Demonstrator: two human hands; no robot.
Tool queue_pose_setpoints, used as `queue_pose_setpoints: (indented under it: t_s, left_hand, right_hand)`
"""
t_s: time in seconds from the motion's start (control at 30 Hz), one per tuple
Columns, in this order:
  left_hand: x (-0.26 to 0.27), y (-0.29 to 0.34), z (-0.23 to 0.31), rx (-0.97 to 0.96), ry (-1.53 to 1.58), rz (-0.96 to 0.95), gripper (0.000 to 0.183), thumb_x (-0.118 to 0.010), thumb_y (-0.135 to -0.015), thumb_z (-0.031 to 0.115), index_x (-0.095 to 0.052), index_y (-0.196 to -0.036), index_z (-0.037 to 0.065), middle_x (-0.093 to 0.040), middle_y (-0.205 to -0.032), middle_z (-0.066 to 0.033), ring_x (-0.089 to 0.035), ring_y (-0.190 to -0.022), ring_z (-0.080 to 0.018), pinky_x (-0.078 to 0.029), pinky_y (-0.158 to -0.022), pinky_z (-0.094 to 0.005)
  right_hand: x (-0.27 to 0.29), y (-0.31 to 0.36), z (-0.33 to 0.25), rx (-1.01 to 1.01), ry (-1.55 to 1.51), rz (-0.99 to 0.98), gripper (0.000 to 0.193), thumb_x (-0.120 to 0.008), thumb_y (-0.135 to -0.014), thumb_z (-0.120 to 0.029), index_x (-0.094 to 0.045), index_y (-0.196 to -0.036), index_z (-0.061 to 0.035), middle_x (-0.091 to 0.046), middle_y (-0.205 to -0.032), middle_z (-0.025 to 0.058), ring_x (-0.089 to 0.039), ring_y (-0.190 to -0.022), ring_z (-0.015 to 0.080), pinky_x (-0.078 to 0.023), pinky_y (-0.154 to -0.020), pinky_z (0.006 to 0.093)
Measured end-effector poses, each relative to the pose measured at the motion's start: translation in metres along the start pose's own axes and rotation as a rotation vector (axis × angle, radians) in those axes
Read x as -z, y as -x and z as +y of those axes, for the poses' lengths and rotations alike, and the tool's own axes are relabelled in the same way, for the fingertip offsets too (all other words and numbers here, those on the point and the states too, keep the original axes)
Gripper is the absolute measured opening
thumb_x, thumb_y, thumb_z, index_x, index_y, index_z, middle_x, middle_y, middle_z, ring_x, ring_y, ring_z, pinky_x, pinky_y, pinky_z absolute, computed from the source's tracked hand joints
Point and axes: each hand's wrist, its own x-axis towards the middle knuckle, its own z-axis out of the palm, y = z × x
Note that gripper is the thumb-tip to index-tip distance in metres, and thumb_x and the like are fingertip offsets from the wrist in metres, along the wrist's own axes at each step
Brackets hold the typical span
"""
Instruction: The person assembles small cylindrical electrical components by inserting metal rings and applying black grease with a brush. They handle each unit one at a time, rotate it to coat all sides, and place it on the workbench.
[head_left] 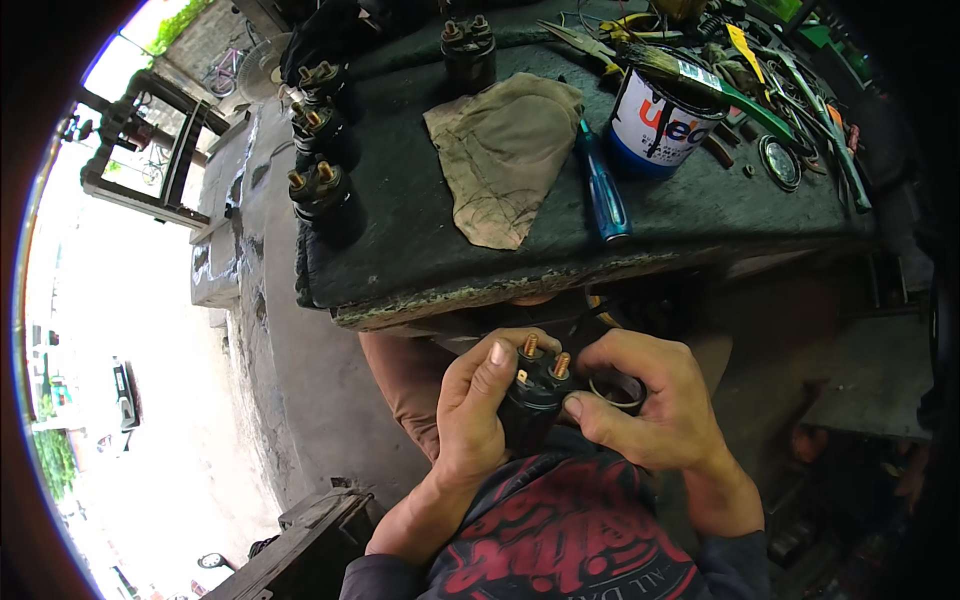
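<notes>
My left hand point(476, 392) is wrapped round a black starter solenoid point(543, 388), held upright in front of my shirt. Two copper-coloured threaded studs and a small brass tab rise from its top. On the other side, my right hand point(650, 395) has its thumb and fingers closed round a dark ring point(620, 392) with a pale inner edge, which looks like a roll of tape. The right thumb tip is close beside the solenoid's top; whether it touches cannot be made out. The solenoid's lower body is partly hidden by my left hand.
Beyond my hands is a dark workbench point(390, 270). On it are several similar solenoids point(318, 190), a stained cloth point(505, 150), a blue-handled screwdriver point(603, 190), a paint can point(655, 125) with a green-handled brush point(735, 100) across it, pliers point(580, 42) and a heap of tools.
</notes>
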Motion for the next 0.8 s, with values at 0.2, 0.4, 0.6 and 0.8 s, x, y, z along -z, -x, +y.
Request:
queue_pose_setpoints:
  t_s: [0.2, 0.4, 0.6, 0.8]
  left_hand:
    - [0.004, 0.000, -0.004, -0.042, -0.175, 0.019, 0.048, -0.053, -0.114, 0.040, -0.071, -0.123, -0.004, -0.074, -0.110, -0.0072, -0.065, -0.099, -0.0111, -0.049, -0.088, -0.0258]
    - [0.001, 0.004, -0.005, -0.076, -0.180, 0.069, 0.043, -0.056, -0.114, 0.036, -0.072, -0.121, -0.003, -0.072, -0.107, -0.0030, -0.058, -0.092, -0.0064, -0.045, -0.083, -0.0234]
    - [-0.002, 0.006, 0.000, -0.110, -0.383, 0.085, 0.051, -0.052, -0.114, 0.043, -0.070, -0.118, -0.005, -0.072, -0.110, -0.0092, -0.065, -0.099, -0.0135, -0.050, -0.091, -0.0282]
    - [-0.006, 0.006, 0.001, -0.119, -0.321, 0.083, 0.052, -0.052, -0.113, 0.043, -0.070, -0.118, -0.005, -0.071, -0.111, -0.0101, -0.065, -0.099, -0.0141, -0.050, -0.090, -0.0283]
  right_hand:
    - [0.003, 0.008, -0.006, 0.110, 0.188, 0.048, 0.025, -0.085, -0.078, -0.020, -0.070, -0.092, -0.0060, -0.062, -0.076, 0.0069, -0.063, -0.065, 0.0270, -0.048, -0.056, 0.0389]
    - [0.000, 0.009, -0.008, 0.192, 0.251, 0.097, 0.024, -0.085, -0.076, -0.019, -0.069, -0.090, -0.0077, -0.057, -0.072, 0.0057, -0.058, -0.061, 0.0264, -0.044, -0.053, 0.0392]
    - [0.000, 0.011, -0.011, 0.276, 0.355, 0.150, 0.025, -0.085, -0.074, -0.019, -0.070, -0.090, -0.0076, -0.055, -0.072, 0.0050, -0.056, -0.060, 0.0256, -0.043, -0.052, 0.0390]
    - [0.002, 0.012, -0.008, 0.215, 0.302, 0.146, 0.026, -0.086, -0.074, -0.018, -0.070, -0.091, -0.0066, -0.056, -0.072, 0.0052, -0.057, -0.060, 0.0256, -0.044, -0.052, 0.0384]
